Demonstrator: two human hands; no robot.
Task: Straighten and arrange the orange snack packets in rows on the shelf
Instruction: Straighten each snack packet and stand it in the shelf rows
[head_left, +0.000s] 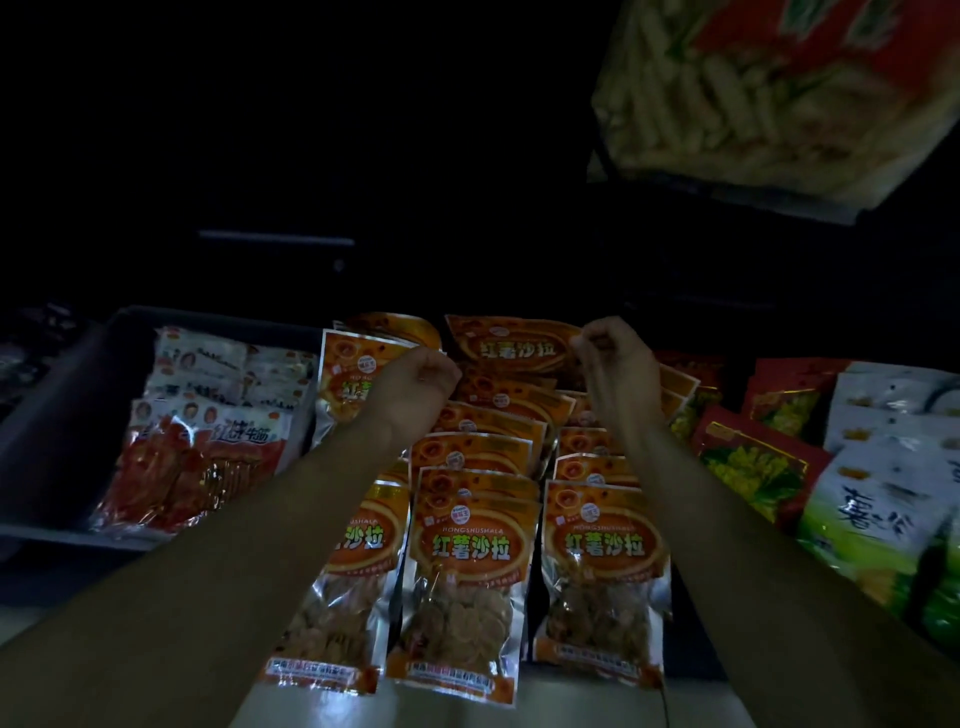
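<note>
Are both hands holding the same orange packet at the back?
Yes, the left hand and the right hand each pinch a top corner of the rearmost orange packet in the middle row.

Both hands (415, 384) (615, 358) pinch the rearmost orange packet (511, 343).

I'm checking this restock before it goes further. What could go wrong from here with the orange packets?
1. Both hands, left hand and right hand, pinch the back packet by its top corners; lowered carelessly, it could land crooked on the overlapped middle row.
2. The front packets overhang the shelf edge, so a forearm brushing them might push one off.
</note>
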